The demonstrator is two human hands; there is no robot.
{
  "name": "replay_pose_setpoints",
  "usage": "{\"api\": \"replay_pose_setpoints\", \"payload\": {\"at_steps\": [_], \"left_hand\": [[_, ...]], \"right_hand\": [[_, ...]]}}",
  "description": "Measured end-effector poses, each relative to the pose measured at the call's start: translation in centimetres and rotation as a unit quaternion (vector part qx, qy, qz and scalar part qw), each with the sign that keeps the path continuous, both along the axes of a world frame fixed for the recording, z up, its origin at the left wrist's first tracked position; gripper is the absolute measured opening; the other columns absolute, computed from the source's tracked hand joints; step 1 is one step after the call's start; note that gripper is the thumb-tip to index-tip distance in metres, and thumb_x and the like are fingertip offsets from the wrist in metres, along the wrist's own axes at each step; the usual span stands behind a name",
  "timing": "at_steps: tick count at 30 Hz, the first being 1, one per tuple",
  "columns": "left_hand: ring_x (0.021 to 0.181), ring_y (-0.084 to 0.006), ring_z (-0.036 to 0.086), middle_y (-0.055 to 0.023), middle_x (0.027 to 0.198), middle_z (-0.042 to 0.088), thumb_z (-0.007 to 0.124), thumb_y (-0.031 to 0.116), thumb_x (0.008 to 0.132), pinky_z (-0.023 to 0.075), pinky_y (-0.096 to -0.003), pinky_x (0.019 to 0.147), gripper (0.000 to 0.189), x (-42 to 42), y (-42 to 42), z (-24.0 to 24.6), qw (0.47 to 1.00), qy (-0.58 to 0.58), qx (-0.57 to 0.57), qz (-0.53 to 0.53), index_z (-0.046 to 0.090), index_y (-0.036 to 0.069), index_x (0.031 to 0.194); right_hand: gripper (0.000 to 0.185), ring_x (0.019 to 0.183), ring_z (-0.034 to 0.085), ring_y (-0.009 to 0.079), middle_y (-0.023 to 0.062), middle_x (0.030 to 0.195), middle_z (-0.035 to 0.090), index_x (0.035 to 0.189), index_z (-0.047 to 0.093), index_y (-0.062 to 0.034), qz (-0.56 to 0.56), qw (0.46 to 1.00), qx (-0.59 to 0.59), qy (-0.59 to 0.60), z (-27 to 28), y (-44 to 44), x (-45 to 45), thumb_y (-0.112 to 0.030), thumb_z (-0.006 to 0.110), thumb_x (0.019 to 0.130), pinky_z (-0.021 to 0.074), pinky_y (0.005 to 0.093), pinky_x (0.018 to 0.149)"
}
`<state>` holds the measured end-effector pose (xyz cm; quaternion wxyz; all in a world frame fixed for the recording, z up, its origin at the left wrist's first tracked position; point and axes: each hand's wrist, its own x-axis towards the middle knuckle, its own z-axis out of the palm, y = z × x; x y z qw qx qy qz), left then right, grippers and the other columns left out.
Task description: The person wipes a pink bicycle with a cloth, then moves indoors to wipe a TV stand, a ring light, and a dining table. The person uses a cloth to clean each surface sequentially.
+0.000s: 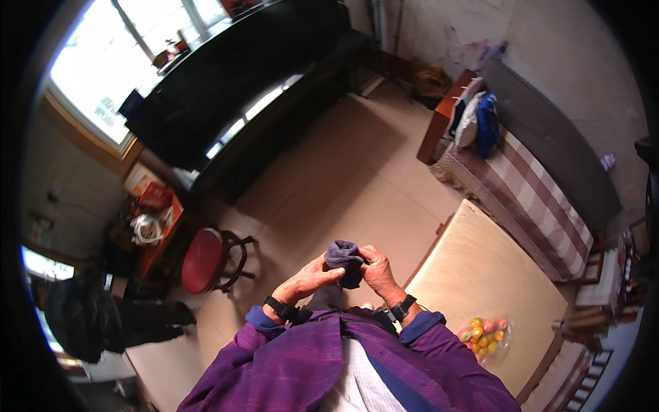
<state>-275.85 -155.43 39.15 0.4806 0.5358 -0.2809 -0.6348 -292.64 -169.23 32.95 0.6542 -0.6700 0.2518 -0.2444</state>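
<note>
A small dark grey-purple cloth item (344, 255), bunched or rolled, is held in front of my body. The fingers and thumb of my left hand (311, 275) hold it from the left side. Pinching its right edge is my right hand (377, 270). The lower end of the cloth hangs between both hands. Whether it is a sock or another cloth cannot be told. A black strap with a small device sits on each wrist. To the right, a clear plastic bag of fruit (484, 337) lies on a pale-topped table (473, 257).
A round red-seated stool (203, 261) stands to the left, near a cluttered desk (159, 242). Another person in dark clothes (98, 319) is at the far left. A sofa with a striped cover (530, 190) and a long black cabinet-like piece (247, 77) stand farther off.
</note>
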Motion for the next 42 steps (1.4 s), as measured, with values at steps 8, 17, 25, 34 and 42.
{"api": "replay_pose_setpoints", "payload": {"at_steps": [8, 17, 25, 34, 42], "left_hand": [[0.106, -0.0124, 0.057, -0.0028, 0.116, 0.065, 0.078, 0.043, 0.092, 0.0491, -0.0309, 0.091, 0.058, 9.9, -12.2, -0.5, 0.995, -0.025, -0.03, -0.095, 0.058, 0.006, 0.132], [0.102, -0.0125, 0.061, -0.0011, 0.109, 0.067, 0.074, 0.01, 0.084, 0.0495, -0.0288, 0.094, 0.039, 21.1, -22.7, -0.8, 0.998, -0.032, -0.014, -0.046, 0.063, 0.005, 0.121], [0.109, -0.0158, 0.061, -0.0067, 0.119, 0.066, 0.077, 0.011, 0.082, 0.049, -0.0311, 0.1, 0.06, 26.7, -29.8, -2.3, 0.998, -0.038, 0.019, 0.042, 0.056, 0.001, 0.137], [0.109, -0.018, 0.063, -0.008, 0.118, 0.067, 0.078, 0.012, 0.081, 0.0502, -0.0337, 0.101, 0.053, 33.2, -37.4, -0.8, 0.937, -0.15, 0.071, 0.307, 0.059, 0.0, 0.13], [0.1, -0.019, 0.068, -0.0066, 0.112, 0.071, 0.077, 0.009, 0.083, 0.0548, -0.0356, 0.094, 0.039, 41.7, -36.1, -3.7, 0.826, -0.142, 0.066, 0.542, 0.065, 0.004, 0.12]], "right_hand": [[0.023, 0.09, 0.064, 0.016, 0.0053, 0.096, 0.065, 0.104, 0.074, -0.0017, -0.114, 0.98, -0.144, 0.073, 0.6, -7.8, 6.9, 0.005, 0.071, 0.083, 0.0517, 0.0282, 0.08], [0.034, 0.091, 0.066, 0.0148, 0.0073, 0.106, 0.066, 0.114, 0.071, 0.0024, -0.105, 0.993, -0.011, 0.044, 2.7, -15.7, 17.2, 0.006, 0.069, 0.081, 0.0551, 0.0272, 0.076], [0.036, 0.102, 0.068, 0.0181, 0.0096, 0.115, 0.067, 0.123, 0.069, 0.0026, 0.004, 0.999, -0.01, 0.039, 0.9, -26.4, 22.9, 0.003, 0.07, 0.087, 0.0587, 0.0306, 0.088], [0.037, 0.106, 0.071, 0.0196, 0.0113, 0.118, 0.072, 0.129, 0.066, -0.0005, 0.194, 0.97, 0.142, 0.026, 2.5, -43.5, 30.9, 0.004, 0.066, 0.093, 0.0596, 0.0301, 0.084], [0.031, 0.094, 0.073, 0.0187, 0.0118, 0.109, 0.073, 0.126, 0.068, 0.0008, 0.113, 0.978, 0.152, 0.086, 1.6, -55.9, 28.9, -0.004, 0.066, 0.096, 0.0588, 0.0281, 0.076]]}}
